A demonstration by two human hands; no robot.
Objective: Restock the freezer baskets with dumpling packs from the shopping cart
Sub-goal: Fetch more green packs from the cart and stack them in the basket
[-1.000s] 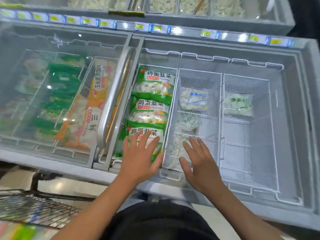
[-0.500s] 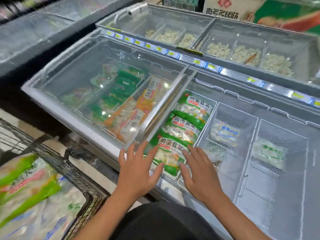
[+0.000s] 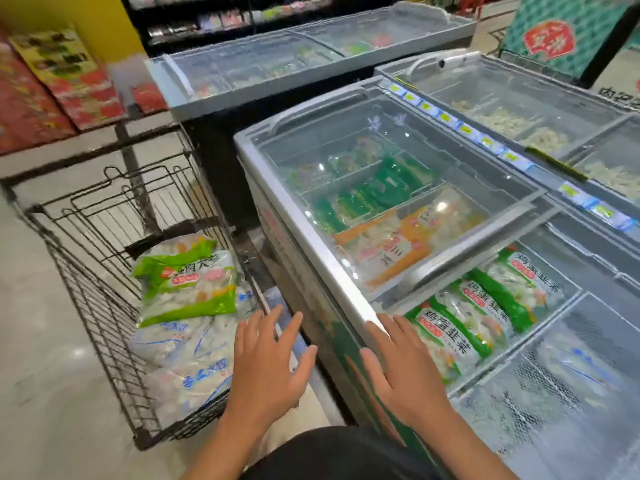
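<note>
Green-and-clear plastic dumpling packs [image 3: 460, 327] printed with dark characters lie in a row in the white wire freezer basket [image 3: 540, 306], just beyond the right hand [image 3: 403, 370], which is spread flat and empty over the freezer's metal front rim [image 3: 311, 237]. The left hand [image 3: 268, 367], fingers splayed and holding nothing, hovers by the black wire shopping cart [image 3: 104, 306]. More packs [image 3: 187, 282], their print blurred, lie there ahead of it.

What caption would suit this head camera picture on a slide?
Both hands empty and open: left hand nears the cart's dumpling packs; right hand is by the freezer rim.
</note>
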